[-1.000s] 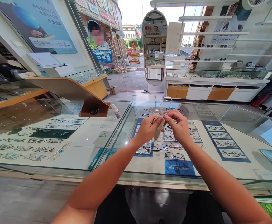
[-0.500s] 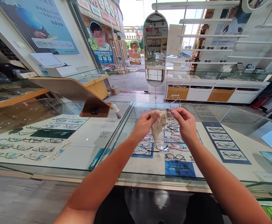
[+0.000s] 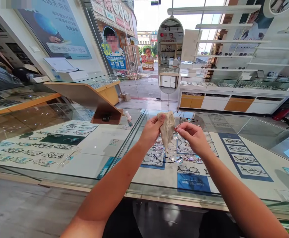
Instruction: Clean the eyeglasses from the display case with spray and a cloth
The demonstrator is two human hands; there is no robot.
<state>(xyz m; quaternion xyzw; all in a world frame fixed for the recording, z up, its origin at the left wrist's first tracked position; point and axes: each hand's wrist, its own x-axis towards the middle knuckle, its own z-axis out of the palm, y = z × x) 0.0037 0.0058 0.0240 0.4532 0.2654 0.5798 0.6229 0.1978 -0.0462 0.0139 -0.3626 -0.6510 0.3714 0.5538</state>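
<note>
A crumpled cream cloth [image 3: 168,129] is pinched in my left hand [image 3: 151,132], its loose corner hanging down over the glass counter. My right hand [image 3: 192,136] is closed, thumb against fingers, on a thin-framed pair of glasses [image 3: 176,128] right beside the cloth. The cloth hides part of this frame, and its fine wire is hard to follow against the display behind. Under both hands, rows of glasses lie inside the display case, among them a black-rimmed pair [image 3: 188,169].
A wooden stand [image 3: 104,105] rises from the counter at the left, with a white spray bottle [image 3: 128,119] next to it. Further display trays [image 3: 245,155] lie under glass at the right. A tall oval mirror [image 3: 170,56] stands beyond the counter.
My right hand has come slightly lower and left, turning the glasses against the cloth. My left hand has shifted a little with the cloth raised. The whole view has swung slightly left.
</note>
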